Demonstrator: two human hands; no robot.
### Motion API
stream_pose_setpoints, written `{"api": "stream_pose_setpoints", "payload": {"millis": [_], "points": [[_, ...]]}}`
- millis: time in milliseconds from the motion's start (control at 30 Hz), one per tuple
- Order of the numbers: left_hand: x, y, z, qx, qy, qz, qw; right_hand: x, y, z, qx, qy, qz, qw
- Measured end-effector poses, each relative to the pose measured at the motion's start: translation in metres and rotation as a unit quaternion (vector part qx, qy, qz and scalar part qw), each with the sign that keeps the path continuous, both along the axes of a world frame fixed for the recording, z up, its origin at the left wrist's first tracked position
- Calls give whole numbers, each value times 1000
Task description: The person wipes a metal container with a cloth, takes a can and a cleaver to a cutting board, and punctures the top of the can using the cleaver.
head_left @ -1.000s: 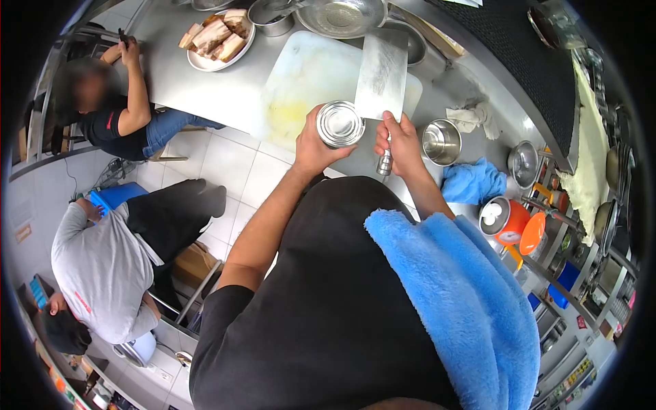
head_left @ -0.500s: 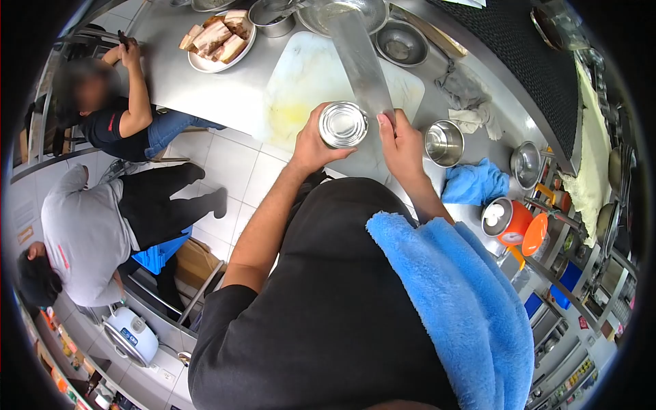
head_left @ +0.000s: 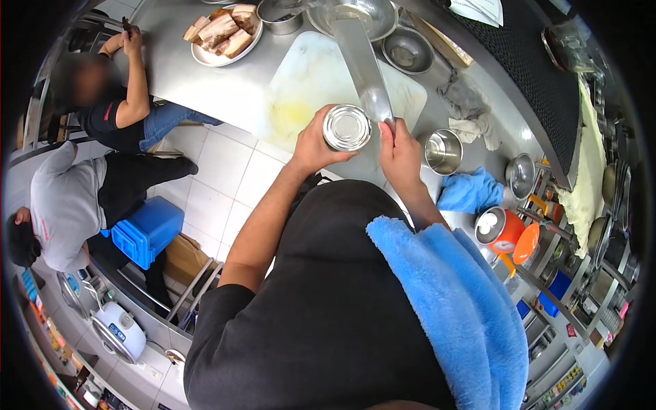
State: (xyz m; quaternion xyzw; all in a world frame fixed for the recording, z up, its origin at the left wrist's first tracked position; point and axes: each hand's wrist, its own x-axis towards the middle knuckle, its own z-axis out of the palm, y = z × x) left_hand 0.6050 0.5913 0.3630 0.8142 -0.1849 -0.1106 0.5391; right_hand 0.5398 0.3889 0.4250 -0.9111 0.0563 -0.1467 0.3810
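Observation:
My left hand [head_left: 316,145] is wrapped round a tin can [head_left: 346,128], its round metal end facing up toward me. In my right hand [head_left: 402,156] is a cleaver [head_left: 363,68], gripped near the back of its blade; my fingers hide the handle. The blade points away from me over the white cutting board [head_left: 301,75], its lower part close beside the can. Whether blade and can touch, I cannot tell. A yellow stain marks the board, left of the can.
A plate of pork belly pieces [head_left: 220,33] stands at the back left. Metal bowls [head_left: 408,49], a steel pot [head_left: 443,152], a blue cloth [head_left: 471,190] and an orange scale [head_left: 507,232] lie to the right. Two people [head_left: 126,102] [head_left: 68,198] are on the left.
The cleaver has turned slightly, and its blade catches more light. The person in grey has moved left, so more of the blue box shows. My grip on the can is the same.

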Motion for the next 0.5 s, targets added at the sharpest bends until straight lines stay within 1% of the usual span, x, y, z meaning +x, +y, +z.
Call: {"api": "stream_pose_setpoints", "payload": {"millis": [100, 200, 300, 400, 433, 500], "points": [[0, -1, 0, 0, 0, -1, 1000, 1, 0, 14, 0, -17, 10, 1000], [-2, 0, 1, 1, 0, 1, 1000, 6, 8, 41, 23, -102, 5, 995], [-2, 0, -1, -1, 1, 1, 1000, 2, 8, 29, 29, -81, -12, 996], [-3, 0, -1, -2, 7, -4, 1000, 1, 1, -5, -24, 10, 11, 1000], [-2, 0, -1, -2, 7, -5, 1000, 5, 2, -2, -19, -33, 13, 999], [-3, 1, -4, 1, 5, -8, 1000, 10, 1, 8, -18, -39, 9, 999]]}}
